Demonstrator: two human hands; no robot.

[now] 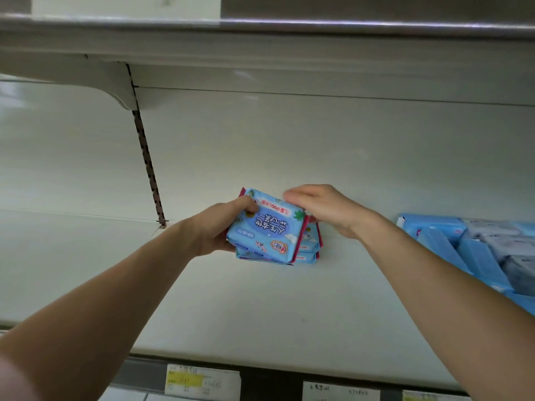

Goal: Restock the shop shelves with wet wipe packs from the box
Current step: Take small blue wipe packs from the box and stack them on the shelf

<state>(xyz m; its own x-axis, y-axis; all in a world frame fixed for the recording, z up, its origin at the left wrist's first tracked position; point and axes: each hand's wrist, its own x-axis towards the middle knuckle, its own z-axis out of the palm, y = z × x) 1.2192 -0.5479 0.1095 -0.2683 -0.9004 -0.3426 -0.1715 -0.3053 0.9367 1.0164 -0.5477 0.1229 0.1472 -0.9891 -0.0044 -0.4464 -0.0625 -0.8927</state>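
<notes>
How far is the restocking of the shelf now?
Possibly done: blue goods lie at the shelf's right end. In hand: the left hand and right hand hold stacked packs near its back. Left: setting them down; much shelf is bare; the box is unseen.

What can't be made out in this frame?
- Head view: lower wet wipe packs, count hidden by the top pack.
- Right hand: grip blurred, thumb hidden behind the packs.
- Price labels: writing too small, cut by bottom edge.
- Box: out of frame.
- Blue stock, right: blurred, cut by edge.
</notes>
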